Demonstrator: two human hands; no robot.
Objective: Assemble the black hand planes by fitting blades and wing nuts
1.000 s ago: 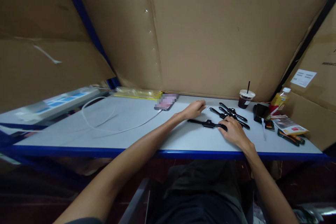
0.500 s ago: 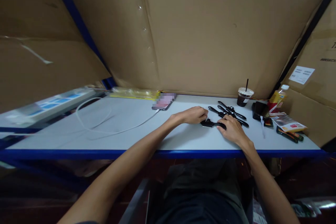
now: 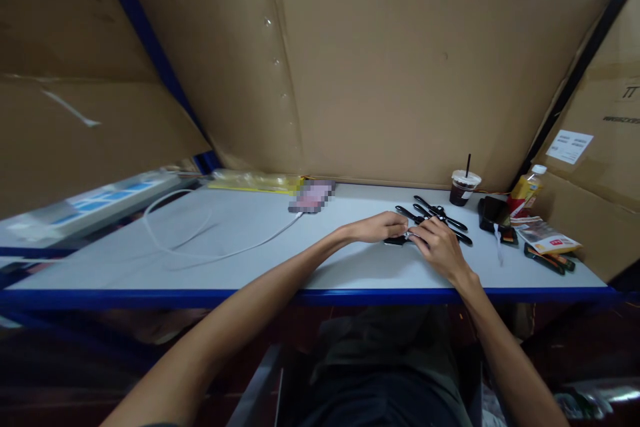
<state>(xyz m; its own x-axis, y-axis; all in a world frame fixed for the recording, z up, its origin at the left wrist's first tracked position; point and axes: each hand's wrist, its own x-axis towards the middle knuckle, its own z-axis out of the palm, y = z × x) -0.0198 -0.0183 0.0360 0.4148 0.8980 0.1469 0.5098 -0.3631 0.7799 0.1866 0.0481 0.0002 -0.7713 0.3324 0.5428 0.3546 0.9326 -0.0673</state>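
Note:
A black two-handled spokeshave (image 3: 397, 240) lies low over the near part of the table, mostly covered by my hands. My left hand (image 3: 383, 227) is closed over its left side, fingers bent around the middle. From the right, my right hand (image 3: 439, 245) pinches at the centre, where a small shiny metal part shows between the two sets of fingertips. What exactly each fingertip grips is too small to make out. Just behind my right hand rest more black spokeshaves (image 3: 440, 213), lying crosswise over one another.
A lidded cup with a straw (image 3: 465, 188) stands behind on the right. Near it are a bottle (image 3: 527, 190), a dark case (image 3: 493, 212) and a snack packet (image 3: 547, 237). A phone (image 3: 313, 197) with a white cable (image 3: 250, 248) lies left of centre. Cardboard (image 3: 370, 80) encloses the table.
My right hand has left the spokeshave's right handle and moved left to its middle. The left hand has shifted slightly right, so the fingertips of both hands now meet.

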